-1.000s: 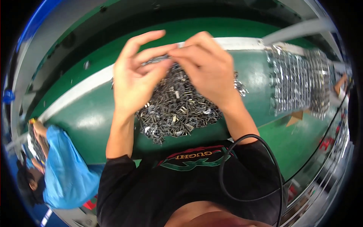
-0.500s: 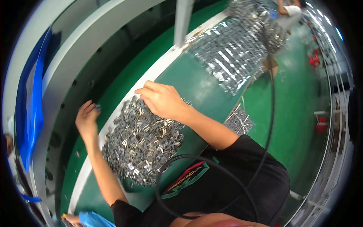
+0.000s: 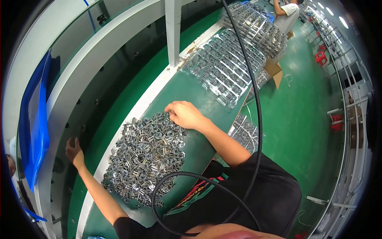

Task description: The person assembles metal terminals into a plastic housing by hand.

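A heap of small silvery metal parts with prongs lies on the green-topped table. My right hand rests at the heap's far right edge, fingers curled down and pressed together among the parts; what the fingertips grip is hidden. Beyond the white table edge, to the left, my left hand hangs in the air over the dark gap, fingers apart and no part visible in it.
Clear plastic trays filled with parts cover the table's far end, with wrapped stacks behind. A white post rises from the table edge. A black cable hangs across the view. Another person stands far off.
My left hand has moved left and nearer, away from the table; the small dark part at its fingers no longer shows. My right hand stays at the heap's far edge, its fingers curled lower.
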### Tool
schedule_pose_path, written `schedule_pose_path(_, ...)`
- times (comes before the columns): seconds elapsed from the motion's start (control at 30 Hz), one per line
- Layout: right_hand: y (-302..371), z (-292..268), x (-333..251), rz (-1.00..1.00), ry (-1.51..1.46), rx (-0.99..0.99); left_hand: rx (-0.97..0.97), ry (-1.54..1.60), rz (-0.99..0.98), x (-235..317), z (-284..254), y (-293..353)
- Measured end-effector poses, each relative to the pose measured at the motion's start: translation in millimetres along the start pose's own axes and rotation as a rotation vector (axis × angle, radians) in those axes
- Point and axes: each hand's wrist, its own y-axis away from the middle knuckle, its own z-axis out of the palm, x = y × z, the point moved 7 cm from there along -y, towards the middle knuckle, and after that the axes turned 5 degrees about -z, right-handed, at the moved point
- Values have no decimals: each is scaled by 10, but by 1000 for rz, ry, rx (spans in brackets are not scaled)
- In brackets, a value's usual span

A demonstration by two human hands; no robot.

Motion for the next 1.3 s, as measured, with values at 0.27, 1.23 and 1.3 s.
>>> schedule_pose_path(0.27,87,-49,-270,-395,166,176,-117,-402,-208,-438,-512,1224)
schedule_pose_path(1.23,-423,-100,-2010,-661,-541,87,-276,1015,122,2110,-1036,1733)
schedule_pose_path(1.3,-387,-18,-2015,-648,-509,33,-266,989,141,2099,-1029,1742)
